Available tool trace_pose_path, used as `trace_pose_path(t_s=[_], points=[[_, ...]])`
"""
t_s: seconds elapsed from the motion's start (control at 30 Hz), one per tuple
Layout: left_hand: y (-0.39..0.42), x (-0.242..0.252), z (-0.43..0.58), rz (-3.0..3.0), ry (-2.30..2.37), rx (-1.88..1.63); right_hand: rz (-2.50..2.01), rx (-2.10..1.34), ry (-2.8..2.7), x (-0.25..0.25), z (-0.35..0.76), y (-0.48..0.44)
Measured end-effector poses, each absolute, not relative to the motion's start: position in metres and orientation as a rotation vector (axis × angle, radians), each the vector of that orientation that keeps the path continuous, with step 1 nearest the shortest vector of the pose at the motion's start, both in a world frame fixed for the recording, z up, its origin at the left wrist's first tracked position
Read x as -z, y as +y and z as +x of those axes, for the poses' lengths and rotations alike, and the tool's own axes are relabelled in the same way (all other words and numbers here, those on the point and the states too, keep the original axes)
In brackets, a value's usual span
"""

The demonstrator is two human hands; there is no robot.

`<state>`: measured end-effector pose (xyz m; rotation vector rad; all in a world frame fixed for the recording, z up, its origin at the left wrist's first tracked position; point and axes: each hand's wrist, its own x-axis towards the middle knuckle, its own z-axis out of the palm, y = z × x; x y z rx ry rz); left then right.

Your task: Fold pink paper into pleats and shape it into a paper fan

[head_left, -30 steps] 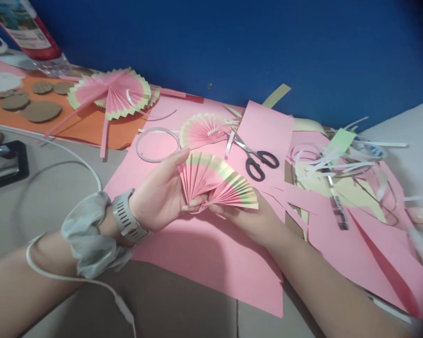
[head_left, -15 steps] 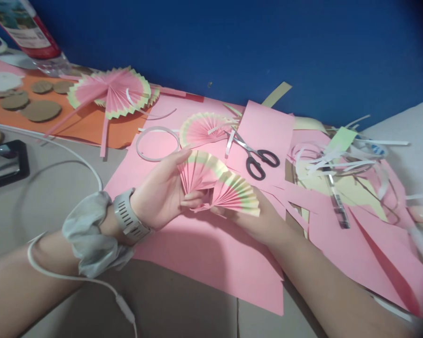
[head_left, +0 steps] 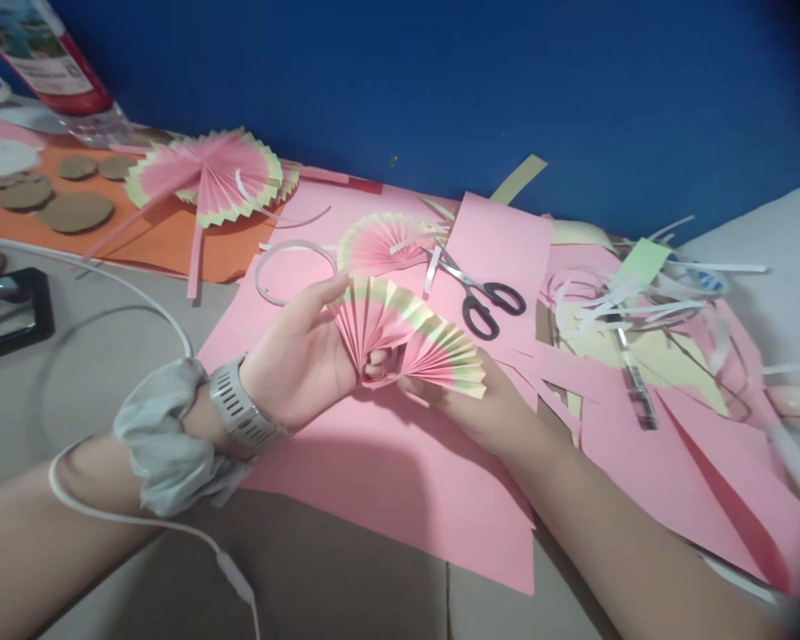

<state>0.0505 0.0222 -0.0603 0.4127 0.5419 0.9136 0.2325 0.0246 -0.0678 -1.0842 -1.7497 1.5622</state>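
A pleated paper fan (head_left: 380, 320), pink with a yellow-green edge, is spread between both hands above pink sheets (head_left: 373, 498). My left hand (head_left: 307, 356) holds its left part, the thumb at the upper edge and fingertips showing through the gap near the folded base. At its right part, my right hand (head_left: 473, 400) grips from beneath, with most fingers hidden behind the pleats. Behind the held fan lie another pleated fan (head_left: 380, 244) and black-handled scissors (head_left: 484, 298), opened a little.
Finished-looking round fans (head_left: 206, 178) and cardboard discs (head_left: 76, 212) lie on orange paper at the left, near a bottle (head_left: 60, 71). A tape ring (head_left: 260, 277) is behind my left hand. Paper scraps and a pen (head_left: 636, 382) lie right. A white cable hangs by my left wrist.
The left part of the fan has spread and tilted slightly upward. My left fingertips have shifted into the gap near the base, and my left thumb has moved slightly left and up.
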Motion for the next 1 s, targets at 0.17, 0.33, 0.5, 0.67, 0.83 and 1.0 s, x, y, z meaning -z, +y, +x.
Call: trace_pose_path(t_s=[0.17, 0.33, 0.5, 0.67, 0.83, 1.0], points=[[0.0224, 0.0622, 0.0505, 0.411, 0.530, -0.920, -1.086, -1.609, -1.726, 0.0705, 0.2343, 0.0240], [0.0234, 0.0602, 0.0529, 0.422, 0.524, -0.968, -1.048, -1.644, -1.695, 0.0751, 0.2355, 0.0246], [0.0232, 0.0593, 0.0527, 0.391, 0.573, -0.972, -1.082, -1.577, -1.710, 0.0776, 0.2369, 0.0253], [0.0228, 0.0603, 0.0518, 0.360, 0.562, -1.007, -1.054, -1.554, -1.738, 0.0765, 0.2358, 0.0261], [0.0231, 0.0593, 0.0499, 0.326, 0.573, -1.015, -1.075, -1.546, -1.748, 0.0737, 0.2345, 0.0269], [0.0236, 0.0601, 0.0510, 0.347, 0.498, -1.051, -1.063, -1.536, -1.777, 0.0728, 0.2347, 0.0268]])
